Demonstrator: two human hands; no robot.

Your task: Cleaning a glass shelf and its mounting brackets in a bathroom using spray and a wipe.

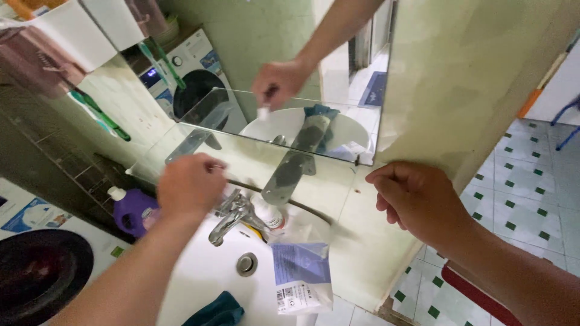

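My left hand (190, 184) hovers over the front edge of a glass shelf (326, 181) below a wall mirror (344, 66), fingers pinched together. In the mirror its reflection pinches a small white object (264, 112). My right hand (417, 202) hangs in the air to the right of the shelf, close to the pale green wall, fingers curled in with nothing in them. Beneath the left hand are a chrome faucet (232, 218) and a white sink (199, 278).
A blue-and-white plastic packet (300, 278) lies on the sink rim, with a small white bottle (270, 214) behind it. A purple bottle (133, 211) stands left of the faucet and a teal cloth (217, 311) lies in the basin. A washing machine (42, 265) is at left. Green-patterned floor tiles (525, 199) lie at right.
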